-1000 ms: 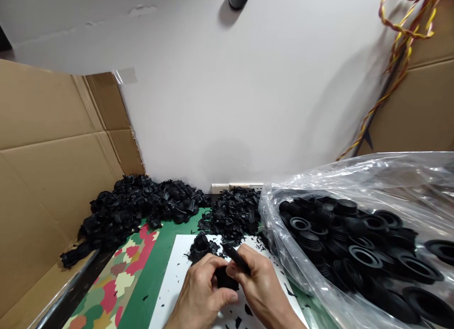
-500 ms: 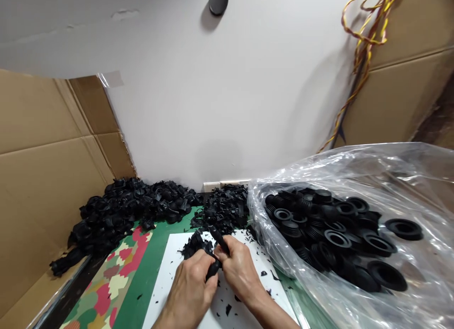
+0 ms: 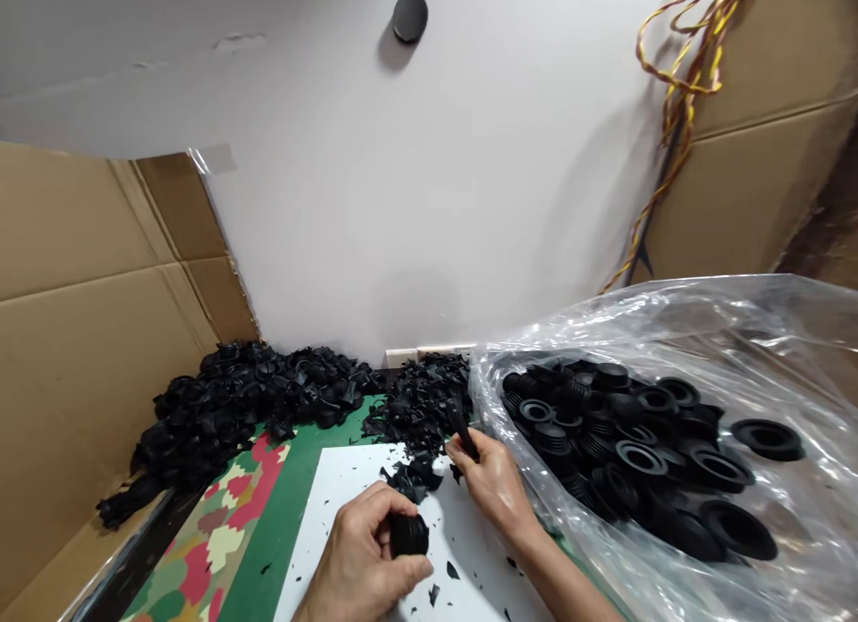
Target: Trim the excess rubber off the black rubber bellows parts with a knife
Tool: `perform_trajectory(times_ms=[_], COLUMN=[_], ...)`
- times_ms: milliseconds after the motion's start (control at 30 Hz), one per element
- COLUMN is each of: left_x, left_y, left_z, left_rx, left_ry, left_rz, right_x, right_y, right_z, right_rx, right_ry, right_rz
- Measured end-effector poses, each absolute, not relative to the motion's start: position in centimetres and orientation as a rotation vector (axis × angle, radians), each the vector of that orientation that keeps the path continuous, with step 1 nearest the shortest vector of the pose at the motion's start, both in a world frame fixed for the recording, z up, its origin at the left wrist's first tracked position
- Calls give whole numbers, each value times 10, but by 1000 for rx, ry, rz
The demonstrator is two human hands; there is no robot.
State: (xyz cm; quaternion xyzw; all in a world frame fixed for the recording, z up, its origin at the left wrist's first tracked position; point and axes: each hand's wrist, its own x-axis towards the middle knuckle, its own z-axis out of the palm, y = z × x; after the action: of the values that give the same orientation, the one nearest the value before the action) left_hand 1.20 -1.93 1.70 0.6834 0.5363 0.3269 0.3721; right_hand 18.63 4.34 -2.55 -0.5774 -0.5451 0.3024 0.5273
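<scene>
The left hand (image 3: pixel 368 550) pinched a ribbed black piece (image 3: pixel 410 534) between thumb and fingers, above the white board (image 3: pixel 341 479) on the green bench (image 3: pixel 278 515). The right hand (image 3: pixel 494 481), curled round a dark tool (image 3: pixel 462 432), was apart from it, beyond and to the right, near the board's far right corner. The piece looked stubby; its long axis perhaps ran sideways, partly hidden by fingers.

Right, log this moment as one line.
left hand: holding ribbed black part | right hand: gripping dark tool | white board: black scraps on it | clear bag: black parts inside
</scene>
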Motion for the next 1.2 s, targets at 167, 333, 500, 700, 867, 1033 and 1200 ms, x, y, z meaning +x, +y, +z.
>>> perform_trajectory(times_ms=[167, 333, 500, 700, 867, 1033, 1200], left_x=[6, 8, 9, 9, 6, 2, -2], left_y=[-17, -18, -17, -20, -23, -18, -9], left_z=[2, -1, 0, -3, -5, -5, 11], left_rx=[1643, 1581, 1596, 1794, 1940, 1670, 1192], left_ry=[1354, 1324, 1308, 1423, 1275, 1232, 1263], left_rz=[997, 1055, 1080, 1124, 1224, 1288, 1378], right_x=[175, 167, 154, 134, 141, 159, 156], right_y=[27, 11, 2, -5, 14, 32, 18], right_z=[-15, -4, -13, -31, -34, -39, -30], right_rx=[-1202, -996, -852, -922, -1205, -1307, -1185], right_ry=[-1410, -1499, -1678, -1652, -1410, -1290, -1367], right_rz=[710, 799, 746, 525, 415, 420, 542])
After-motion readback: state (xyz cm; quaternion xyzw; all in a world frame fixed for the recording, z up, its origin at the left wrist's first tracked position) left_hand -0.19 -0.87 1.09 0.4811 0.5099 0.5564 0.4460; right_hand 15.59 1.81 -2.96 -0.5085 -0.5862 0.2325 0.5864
